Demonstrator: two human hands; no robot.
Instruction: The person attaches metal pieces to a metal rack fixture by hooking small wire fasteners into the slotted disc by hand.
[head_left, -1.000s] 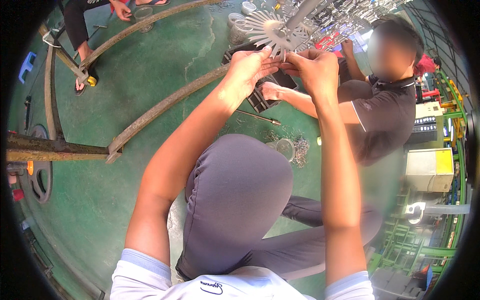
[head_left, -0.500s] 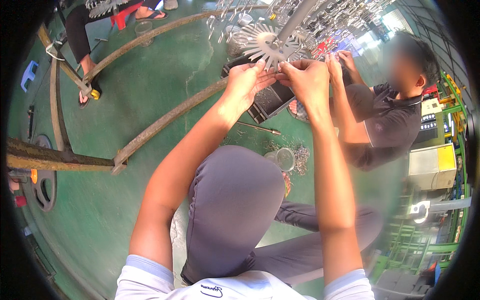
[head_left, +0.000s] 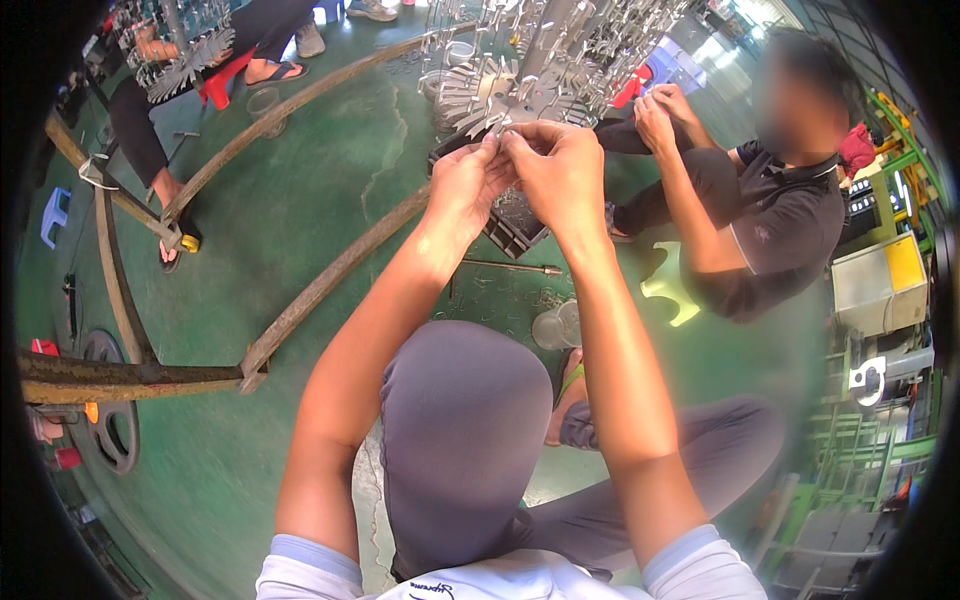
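Note:
My left hand (head_left: 462,188) and my right hand (head_left: 562,178) meet at the near edge of a toothed metal disc (head_left: 548,108) mounted on an upright grey pole (head_left: 548,40). Both thumbs and index fingers are pinched close together. Whatever small piece lies between the fingertips is too small to make out. Around the pole and above the disc hang many small shiny metal clips (head_left: 610,60). Part of the disc's near rim is hidden behind my fingers.
Below my hands lies a black tray (head_left: 508,243), with a metal rod (head_left: 512,267) and clear plastic cups (head_left: 553,328) nearer. A rusty curved frame (head_left: 335,270) crosses at left. A co-worker (head_left: 785,215) sits at right beside a light-green stool (head_left: 668,285); another person's leg (head_left: 140,135) shows upper left.
The view has shifted. My hands sit further left in the picture and closer together, with the left fingers more curled. The green stool now shows beside the co-worker.

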